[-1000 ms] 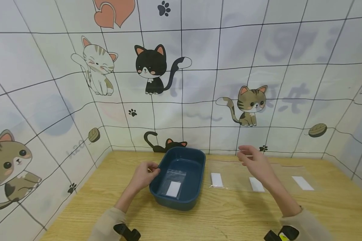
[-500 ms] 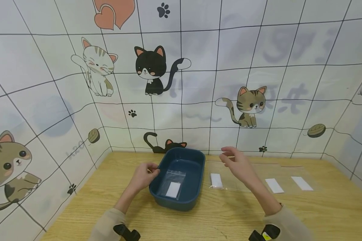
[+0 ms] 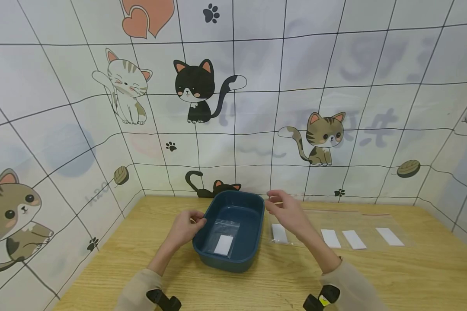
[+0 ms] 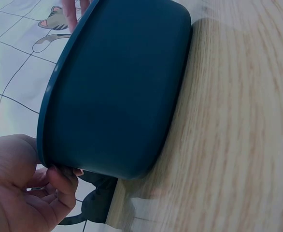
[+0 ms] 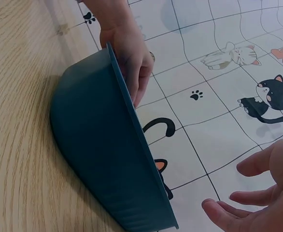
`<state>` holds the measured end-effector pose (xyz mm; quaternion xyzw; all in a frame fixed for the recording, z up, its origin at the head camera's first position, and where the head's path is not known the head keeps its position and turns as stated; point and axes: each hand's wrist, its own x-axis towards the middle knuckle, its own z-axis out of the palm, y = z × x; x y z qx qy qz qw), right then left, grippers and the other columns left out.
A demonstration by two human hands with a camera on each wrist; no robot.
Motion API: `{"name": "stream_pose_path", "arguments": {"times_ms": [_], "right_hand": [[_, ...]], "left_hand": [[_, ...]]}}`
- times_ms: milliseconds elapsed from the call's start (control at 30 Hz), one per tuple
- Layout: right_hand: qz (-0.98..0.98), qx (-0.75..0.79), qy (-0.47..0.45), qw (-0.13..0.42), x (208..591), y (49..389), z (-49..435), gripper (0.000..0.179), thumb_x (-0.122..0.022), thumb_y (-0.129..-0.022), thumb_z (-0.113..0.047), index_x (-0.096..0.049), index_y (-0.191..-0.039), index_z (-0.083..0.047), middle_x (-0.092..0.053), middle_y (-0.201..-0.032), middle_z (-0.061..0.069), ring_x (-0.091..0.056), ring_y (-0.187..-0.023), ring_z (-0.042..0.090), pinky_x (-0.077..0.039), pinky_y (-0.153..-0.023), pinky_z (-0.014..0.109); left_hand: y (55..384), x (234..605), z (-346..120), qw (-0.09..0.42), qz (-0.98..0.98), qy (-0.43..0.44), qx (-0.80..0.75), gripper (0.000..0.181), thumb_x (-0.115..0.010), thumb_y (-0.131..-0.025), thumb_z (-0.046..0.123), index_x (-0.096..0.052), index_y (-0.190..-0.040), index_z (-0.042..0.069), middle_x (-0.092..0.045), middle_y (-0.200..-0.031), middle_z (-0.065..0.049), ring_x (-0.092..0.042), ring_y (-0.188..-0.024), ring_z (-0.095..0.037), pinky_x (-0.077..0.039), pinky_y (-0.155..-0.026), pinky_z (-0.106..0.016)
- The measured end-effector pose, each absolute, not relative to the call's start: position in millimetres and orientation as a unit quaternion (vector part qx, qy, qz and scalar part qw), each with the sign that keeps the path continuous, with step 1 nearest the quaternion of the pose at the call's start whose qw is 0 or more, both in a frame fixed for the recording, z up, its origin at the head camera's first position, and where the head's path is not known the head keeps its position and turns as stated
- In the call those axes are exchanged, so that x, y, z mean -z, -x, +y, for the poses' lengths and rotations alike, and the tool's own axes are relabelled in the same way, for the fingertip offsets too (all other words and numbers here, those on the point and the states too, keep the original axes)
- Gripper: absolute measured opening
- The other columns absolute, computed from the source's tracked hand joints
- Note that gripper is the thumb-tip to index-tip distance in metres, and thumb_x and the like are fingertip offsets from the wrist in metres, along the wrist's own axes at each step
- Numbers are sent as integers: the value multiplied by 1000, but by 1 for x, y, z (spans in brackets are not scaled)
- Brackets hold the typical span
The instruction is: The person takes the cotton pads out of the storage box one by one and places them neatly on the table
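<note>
A dark blue plastic bin [image 3: 249,201] stands on the table with a clear zip bag [image 3: 226,226] holding a white card inside it. My left hand [image 3: 184,226] pinches the bin's left rim; in the left wrist view, curled fingers [image 4: 64,193] grip that edge. Near the far right corner hovers my right hand [image 3: 289,216], its fingers spread and relaxed. The right wrist view shows a gap between this hand [image 5: 262,193] and the rim, with nothing held. Below the right hand lies another clear bag with a white card [image 3: 279,233].
Right of the bin, several clear bags with white cards [image 3: 354,240] lie in a row on the wooden table [image 3: 257,289]. Behind them rises a white gridded wall covering [image 3: 257,147] printed with cartoon cats.
My right hand has moved left, from above the row of bags to beside the bin's far right corner. The left hand and the bin have stayed in place.
</note>
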<state>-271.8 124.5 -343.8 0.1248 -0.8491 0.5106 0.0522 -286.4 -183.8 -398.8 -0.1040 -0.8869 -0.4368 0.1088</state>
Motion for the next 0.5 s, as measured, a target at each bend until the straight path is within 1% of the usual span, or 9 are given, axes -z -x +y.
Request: {"name": "stream_pose_path", "arguments": {"times_ms": [267, 367, 433, 500], "right_hand": [[-861, -488, -135, 45, 348, 277, 104, 42, -61, -100, -19, -54, -137, 2, -64, -121, 19, -63, -111, 38, -54, -87, 47], [-858, -494, -134, 35, 349, 277, 98, 42, -61, -99, -16, -54, -136, 3, -64, -118, 18, -64, -107, 36, -54, -84, 44], [-855, -500, -134, 29, 349, 277, 95, 42, -62, -99, -15, -54, -135, 5, -64, -117, 19, -66, -101, 33, -55, -82, 43], [-853, -506, -130, 15, 350, 278, 91, 43, -62, -98, -14, -53, -135, 6, -64, -116, 20, -66, -97, 34, -55, -82, 43]], "left_hand": [[286, 399, -185, 113, -886, 106, 436, 11, -70, -90, 3, -74, -97, -4, -63, -77, -1, -57, -74, -15, -50, -70, -33], [287, 400, -184, 114, -887, 108, 434, 10, -70, -90, 3, -74, -96, -3, -63, -77, -1, -57, -73, -15, -50, -70, -33], [288, 400, -184, 116, -887, 110, 433, 9, -70, -90, 3, -74, -95, -3, -63, -76, -1, -57, -73, -15, -50, -69, -33], [288, 399, -184, 118, -887, 111, 432, 9, -70, -90, 4, -74, -95, -3, -62, -76, -1, -57, -73, -15, -50, -69, -33]]}}
